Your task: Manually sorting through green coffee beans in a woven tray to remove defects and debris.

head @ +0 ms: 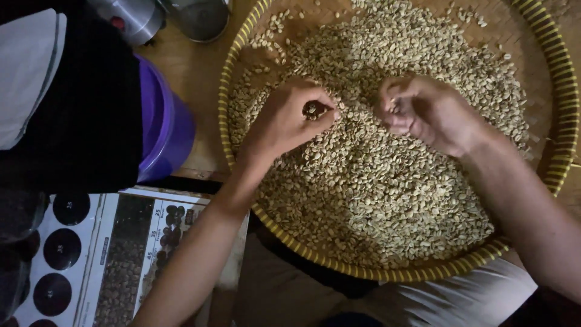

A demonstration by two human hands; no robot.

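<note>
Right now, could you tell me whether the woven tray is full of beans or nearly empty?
Mostly full: pale beans cover most of the woven tray, with bare weave only along the top and right edges.

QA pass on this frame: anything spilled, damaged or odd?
Nothing spilled: the pale beans all lie inside the woven tray. Only oddity: the left hand pinches a few darker beans among the pale ones. Right hand picks nearby.

**Around the Edges: Bucket, Metal Vessels and a Printed Chart**

A purple plastic bucket (pixel 166 124) is seen at the left, partly covered by a black and white cloth (pixel 66 91). Two shiny metal vessels (pixel 175 17) are placed at the top edge on the wooden table (pixel 193 66). A printed chart (pixel 97 254) with dark round samples and bean photographs is laid at the lower left.
</note>
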